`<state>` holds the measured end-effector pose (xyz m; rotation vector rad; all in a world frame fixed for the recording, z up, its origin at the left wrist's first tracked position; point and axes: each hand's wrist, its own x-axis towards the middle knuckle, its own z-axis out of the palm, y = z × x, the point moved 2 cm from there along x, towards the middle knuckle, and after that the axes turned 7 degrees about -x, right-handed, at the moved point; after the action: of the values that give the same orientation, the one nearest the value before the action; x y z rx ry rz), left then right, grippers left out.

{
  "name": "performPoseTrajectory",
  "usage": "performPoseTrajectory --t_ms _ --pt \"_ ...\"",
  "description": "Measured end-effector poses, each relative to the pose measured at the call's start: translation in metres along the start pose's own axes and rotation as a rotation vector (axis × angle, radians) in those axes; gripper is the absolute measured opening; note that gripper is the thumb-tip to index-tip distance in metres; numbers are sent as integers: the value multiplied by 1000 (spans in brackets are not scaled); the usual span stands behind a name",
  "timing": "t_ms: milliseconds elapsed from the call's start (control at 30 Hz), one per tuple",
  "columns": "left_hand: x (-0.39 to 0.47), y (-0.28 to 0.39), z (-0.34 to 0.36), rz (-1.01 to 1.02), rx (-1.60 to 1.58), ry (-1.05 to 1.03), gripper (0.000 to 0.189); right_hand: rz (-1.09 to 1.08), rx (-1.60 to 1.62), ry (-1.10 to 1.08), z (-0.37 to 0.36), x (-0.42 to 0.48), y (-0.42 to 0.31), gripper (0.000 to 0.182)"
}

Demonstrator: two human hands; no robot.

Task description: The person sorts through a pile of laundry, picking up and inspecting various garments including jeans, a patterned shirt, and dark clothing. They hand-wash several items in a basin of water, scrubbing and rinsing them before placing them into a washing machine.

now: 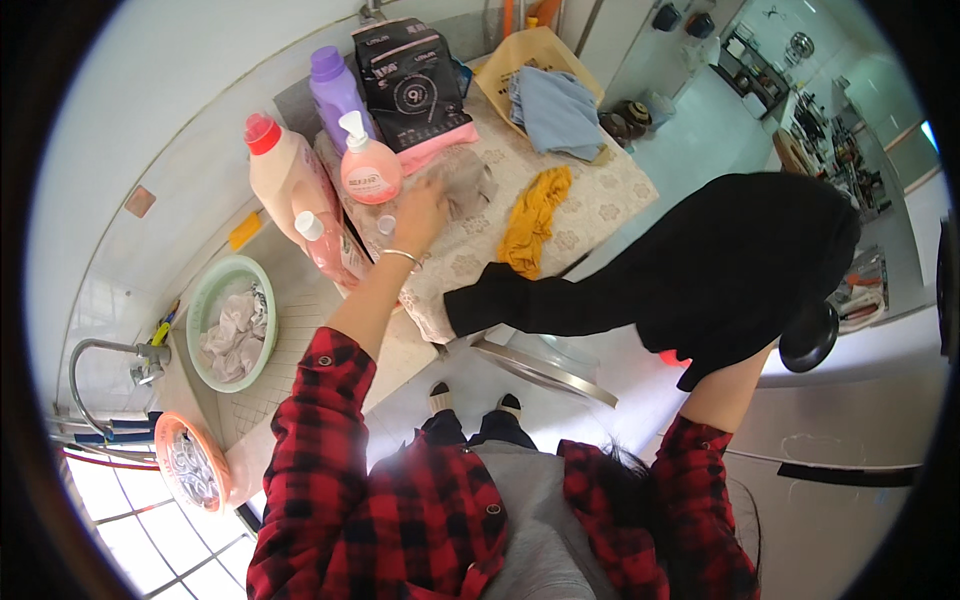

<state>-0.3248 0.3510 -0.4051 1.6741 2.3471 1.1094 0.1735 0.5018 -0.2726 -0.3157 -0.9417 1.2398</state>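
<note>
My left hand [422, 213], with a bangle at the wrist, reaches over a flower-patterned beige cover [600, 201]. Its fingers are on a crumpled grey cloth [471, 184] and look closed on the near edge. A large black garment [720, 255] is draped over the end of my right arm and hides my right hand. One sleeve of it stretches left to the front edge of the cover. To the right of the grey cloth lies a bunched mustard-yellow cloth [536, 217]. A pink pump bottle [370, 169] stands just left of my left hand.
Detergent bottles [292, 172] and a black package [409, 86] crowd the back left. Folded blue cloth [559, 109] lies in a yellow bag [540, 56]. A green basin [196, 330] of wet cloths and an orange basket [217, 457] sit left, near a tap [154, 352]. Below is a round stool [544, 373].
</note>
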Motion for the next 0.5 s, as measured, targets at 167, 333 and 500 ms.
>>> performPoseTrajectory --t_ms 167,333,500 --pt "35 93 -74 6 -365 313 26 -7 -203 -12 -14 -2 -42 58" --pt "23 221 -108 247 -898 358 30 42 -614 -186 -26 -5 -51 65" --pt "-37 340 -36 69 -1378 -378 58 87 -852 -387 -7 -53 8 72"
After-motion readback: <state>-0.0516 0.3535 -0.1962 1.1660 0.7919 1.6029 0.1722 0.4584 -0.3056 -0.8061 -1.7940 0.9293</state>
